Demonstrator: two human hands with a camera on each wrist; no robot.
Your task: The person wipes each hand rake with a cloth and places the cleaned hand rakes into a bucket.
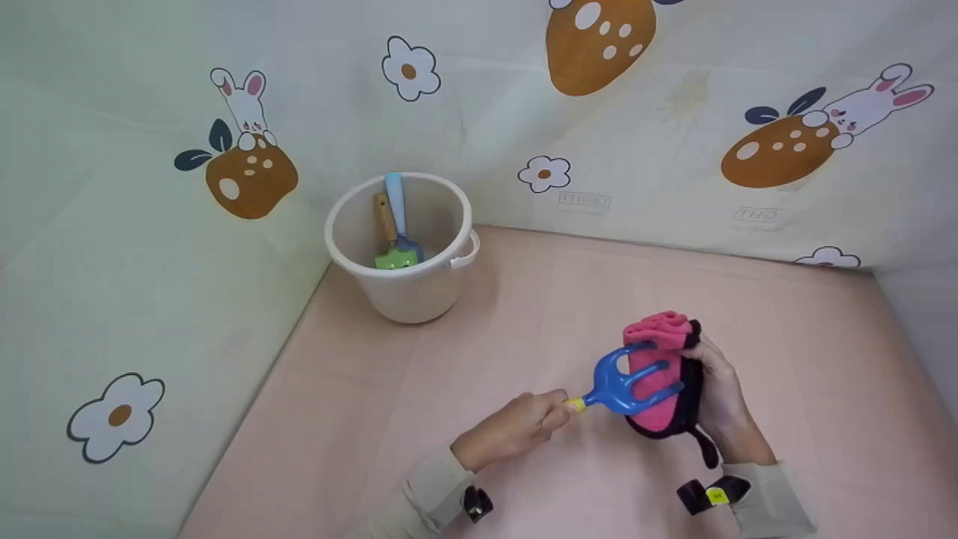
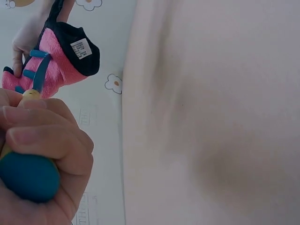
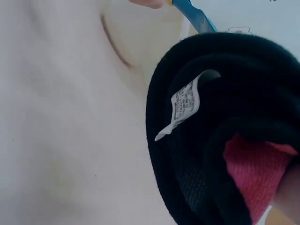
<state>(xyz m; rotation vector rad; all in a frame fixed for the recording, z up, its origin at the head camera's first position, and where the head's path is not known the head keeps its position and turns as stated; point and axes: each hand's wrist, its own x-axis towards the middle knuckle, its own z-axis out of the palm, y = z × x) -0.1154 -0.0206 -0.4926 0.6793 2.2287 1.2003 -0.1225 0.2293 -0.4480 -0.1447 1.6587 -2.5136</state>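
My left hand (image 1: pixel 516 427) grips the handle of a blue hand fork (image 1: pixel 615 385), a small garden tool with a yellow neck and a teal handle end (image 2: pixel 30 177). Its curved tines lie across the front of a soft pink cloth piece (image 1: pixel 651 389) with black trim. That piece has a gathered pink top, a dangling black loop and a white label (image 2: pixel 81 48). From its right side my right hand (image 1: pixel 722 385) holds it up over the floor. Black fabric with the label (image 3: pixel 185 103) fills much of the right wrist view, hiding most of that hand.
A white bucket (image 1: pixel 412 296) stands at the back left by the wall. Inside lean a tool with a light blue handle (image 1: pixel 395 202) and a green-headed one with a wooden handle (image 1: pixel 385 217). Printed walls (image 1: pixel 479 135) enclose the pink floor (image 1: pixel 359 374).
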